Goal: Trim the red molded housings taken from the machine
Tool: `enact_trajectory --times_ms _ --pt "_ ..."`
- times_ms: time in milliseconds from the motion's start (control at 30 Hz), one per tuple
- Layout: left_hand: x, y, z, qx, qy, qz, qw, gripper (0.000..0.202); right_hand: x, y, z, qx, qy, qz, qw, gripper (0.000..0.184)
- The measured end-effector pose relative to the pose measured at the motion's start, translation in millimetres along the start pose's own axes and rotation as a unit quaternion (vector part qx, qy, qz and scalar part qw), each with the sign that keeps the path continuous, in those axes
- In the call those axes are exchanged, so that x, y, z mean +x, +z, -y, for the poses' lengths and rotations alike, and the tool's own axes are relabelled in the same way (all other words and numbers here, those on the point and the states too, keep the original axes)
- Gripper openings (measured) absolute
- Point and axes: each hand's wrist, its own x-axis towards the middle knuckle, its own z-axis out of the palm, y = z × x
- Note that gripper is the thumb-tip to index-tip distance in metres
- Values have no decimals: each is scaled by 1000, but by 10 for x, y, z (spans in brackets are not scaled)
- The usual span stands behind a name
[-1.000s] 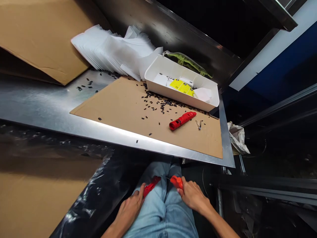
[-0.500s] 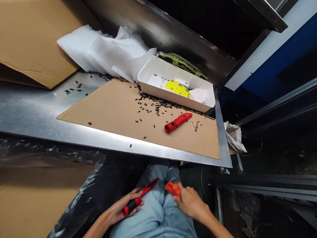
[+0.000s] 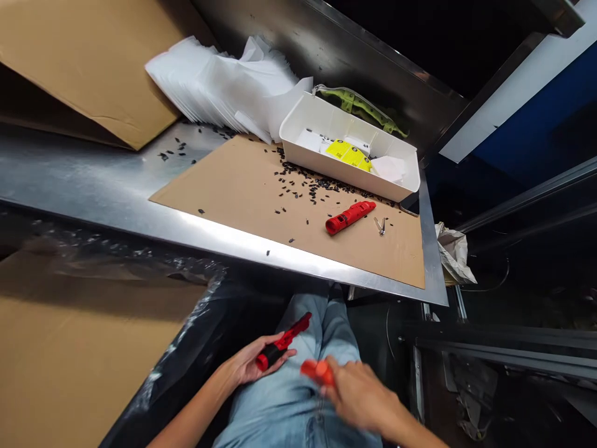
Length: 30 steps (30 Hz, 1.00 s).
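Note:
Low over my lap, my left hand (image 3: 252,361) has its fingers wrapped round a long red and black plastic tube-like part (image 3: 295,331), its red end pointing up and away. My right hand (image 3: 359,392) grips an orange-red plastic object (image 3: 314,371), blurred by motion, just right of that part and apart from it. What kind of object it is, I cannot make out. On the table, a similar red tube-like part (image 3: 349,218) lies on a flat cardboard sheet (image 3: 237,199). Close by it rests an unfolded metal nail clipper (image 3: 381,228).
A white tray (image 3: 345,175) holding yellow labels (image 3: 349,154) stands on the cardboard, with small black pieces (image 3: 321,184) scattered around it. Behind are stacked white foam sheets (image 3: 214,81) and a green pouch (image 3: 359,107). A plastic-lined box (image 3: 93,348) stands at my left, below the metal table (image 3: 102,180).
The view has shifted, so the table appears farther right. My left hand with the red and black part sits higher in view; my right hand with the orange object is lower and closer to it.

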Motion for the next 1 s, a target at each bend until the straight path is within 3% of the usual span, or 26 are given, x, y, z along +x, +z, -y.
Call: enact_trajectory --times_ms 100,233,367,533,767,867,1000 --pt "-40 -35 9 -16 -5 15 1000 24 7 62 37 -13 22 -14 1000 49" --pt "-59 -49 33 -14 -5 28 1000 22 9 161 114 -14 -11 8 1000 46" --pt "-46 5 86 -4 16 41 999 23 -39 250 199 -21 19 -23 999 47" --pt "-3 78 156 28 19 45 998 21 -148 360 224 -18 5 -1 1000 48" --pt "-20 -25 82 56 -4 28 998 23 -164 162 -36 0 2 -25 1000 40" --pt "-76 -38 68 74 2 18 997 25 -88 124 -31 -1 19 -38 999 42" --pt "-173 17 83 133 23 7 991 24 4 168 22 9 -17 -23 1000 39"
